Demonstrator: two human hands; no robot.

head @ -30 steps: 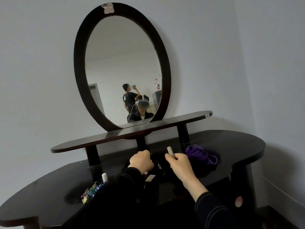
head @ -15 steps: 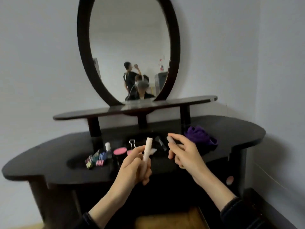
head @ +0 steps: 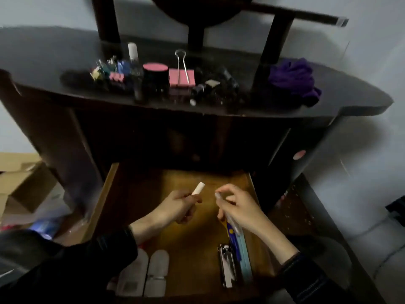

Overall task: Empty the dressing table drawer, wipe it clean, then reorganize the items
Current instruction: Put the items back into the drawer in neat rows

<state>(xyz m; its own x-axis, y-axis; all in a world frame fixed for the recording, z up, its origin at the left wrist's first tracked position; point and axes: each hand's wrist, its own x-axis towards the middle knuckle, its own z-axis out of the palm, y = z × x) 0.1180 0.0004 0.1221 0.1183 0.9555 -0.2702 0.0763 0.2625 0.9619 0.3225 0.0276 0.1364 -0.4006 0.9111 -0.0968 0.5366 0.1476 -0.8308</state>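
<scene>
Cardboard box (head: 19,185) sits left of the open drawer (head: 190,244), partly cut off by the frame edge. On the dressing table top (head: 43,51), above the drawer's left side, is a heap of small coloured clips (head: 107,71), then a white-capped bottle (head: 133,53). A black jar with a pink lid (head: 155,77) and a big pink binder clip (head: 182,76) follow. They're likely parked up there so the drawer bottom is free to wipe. In the drawer's near-left corner lie two white rounded pieces (head: 153,270), what they are is unclear, and a sleeve covers part of them. Left hand (head: 175,207) hovers over the drawer middle, fingers curled round a cream stick (head: 198,188) with its tip poking up. Above the drawer's right half is a dark cluster of small items (head: 214,86), too blurred and dark to name. Right hand (head: 238,210), over the drawer just right of the left hand, pinches a thin pale stick (head: 218,195) at the fingertips, its lower end hidden. Both are held low, so I'd guess they're being laid inside, though lifting out fits too. Under that hand is a blue-yellow pen-like thing (head: 230,230), and I cannot tell whether it's held or lying. At the drawer's near right are a metal clipper-like tool (head: 226,268) and a pale blue strip (head: 245,264). Purple cloth (head: 293,81) lies bunched on the top, above and right of the drawer, untouched. The drawer's back is lost in shadow.
</scene>
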